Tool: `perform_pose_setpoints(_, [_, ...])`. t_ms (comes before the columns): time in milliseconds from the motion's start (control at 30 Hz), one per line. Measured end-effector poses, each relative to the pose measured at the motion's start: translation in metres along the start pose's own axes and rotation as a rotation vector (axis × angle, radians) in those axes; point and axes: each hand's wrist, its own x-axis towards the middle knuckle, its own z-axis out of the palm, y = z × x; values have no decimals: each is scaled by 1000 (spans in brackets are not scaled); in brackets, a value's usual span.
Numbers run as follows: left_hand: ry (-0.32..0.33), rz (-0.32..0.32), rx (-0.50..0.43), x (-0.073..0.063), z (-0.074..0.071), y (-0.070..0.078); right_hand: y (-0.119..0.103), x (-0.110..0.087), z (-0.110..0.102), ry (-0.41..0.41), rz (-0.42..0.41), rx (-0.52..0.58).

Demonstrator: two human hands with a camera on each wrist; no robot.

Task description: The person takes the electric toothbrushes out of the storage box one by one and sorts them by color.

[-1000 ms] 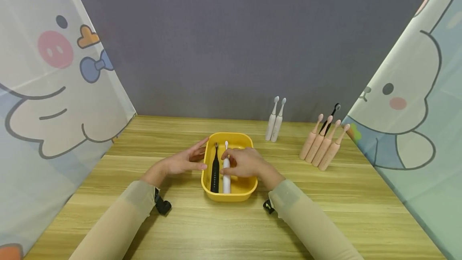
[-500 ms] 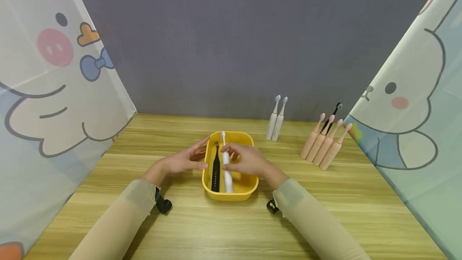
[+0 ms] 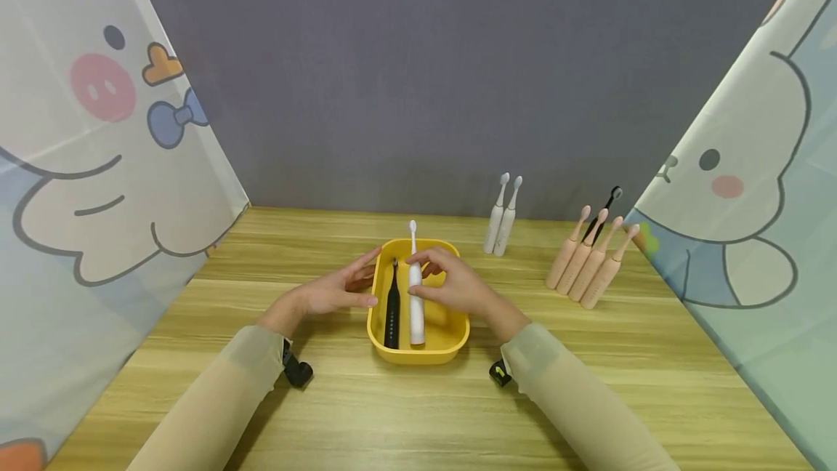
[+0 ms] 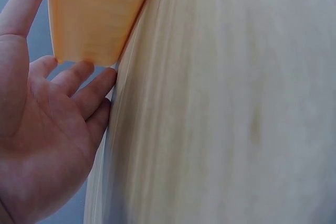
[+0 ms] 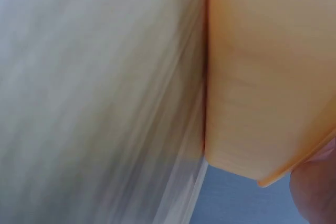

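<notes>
My right hand (image 3: pixel 454 286) pinches a white electric toothbrush (image 3: pixel 416 318) between thumb and fingers, over the yellow bin (image 3: pixel 418 357). Its brush head reaches past the bin's far rim, and the handle's lower end is inside the walls in the head view. Left of it, a black electric toothbrush (image 3: pixel 392 318) lies in the bin. My left hand (image 3: pixel 333 292) rests at the bin's left side, fingers spread along the outer wall, thumb near the rim. The left wrist view shows that hand (image 4: pixel 52 114) with fingertips at the bin's wall (image 4: pixel 94 19). In the right wrist view the bin's side (image 5: pixel 262 77) hides the toothbrushes.
Two white electric toothbrushes (image 3: pixel 500 227) stand upright behind the bin, to the right. Farther right is a row of several pink electric toothbrushes (image 3: pixel 584 267), with a black one (image 3: pixel 611 198) behind them. A grey panel (image 3: pixel 418 78) backs the wooden table (image 3: pixel 405 420).
The right hand has lifted the white toothbrush from lying in the bin, its head rising above the far rim. The left hand has stayed at the bin's side.
</notes>
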Motion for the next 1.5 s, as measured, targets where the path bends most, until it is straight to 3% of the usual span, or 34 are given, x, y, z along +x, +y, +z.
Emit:
perform_pose_setpoints(367, [6, 4, 8, 0, 1, 1, -10, -1, -1, 84, -34, 44])
perform_pose_setpoints(1033, [2, 8, 0, -1, 2, 5, -15, -8, -2, 131, -20, 189])
perform_pose_setpoints(1500, [12, 0, 13, -1, 3, 5, -12, -11, -5, 55, 72, 262])
